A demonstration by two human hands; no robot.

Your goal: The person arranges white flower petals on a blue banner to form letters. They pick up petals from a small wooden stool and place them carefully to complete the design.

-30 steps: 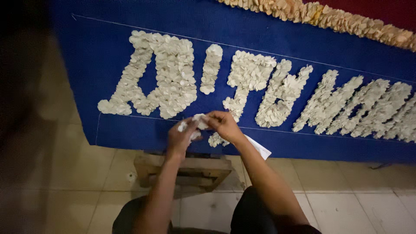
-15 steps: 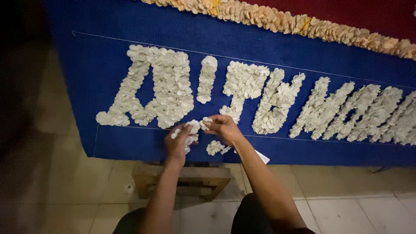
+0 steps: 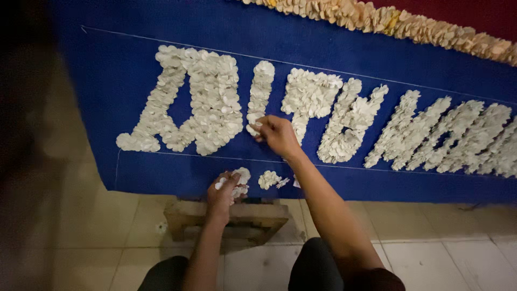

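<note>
Spread wide above and beyond both hands: a blue board (image 3: 334,54) tilted toward the viewer, its lower edge just past the left hand and its left edge well out to that hand's left. Thin pale guide lines drawn across the blue, one above the shapes and one below them, the lower line running between the two hands. Along the far top edge, well apart from either hand, a band of tan ruffled pieces (image 3: 409,24). Across the middle, large shapes packed from small white paper flowers (image 3: 210,102), stretching away to the right of the right hand; bare blue gaps left between the shapes.

Below the board's edge, near the left hand, a small wooden stool (image 3: 258,223) on pale floor tiles (image 3: 458,258), with open tile to either side.

Right hand (image 3: 277,134) stretched up onto the board, fingertips pinched together on a white flower at the bottom tip of a narrow vertical shape (image 3: 259,91). Left hand (image 3: 223,194) low at the board's bottom edge, fingers curled around a small bunch of white flowers (image 3: 240,175). Just right of that hand, a tiny loose heap of flowers (image 3: 271,179) on the blue
</note>
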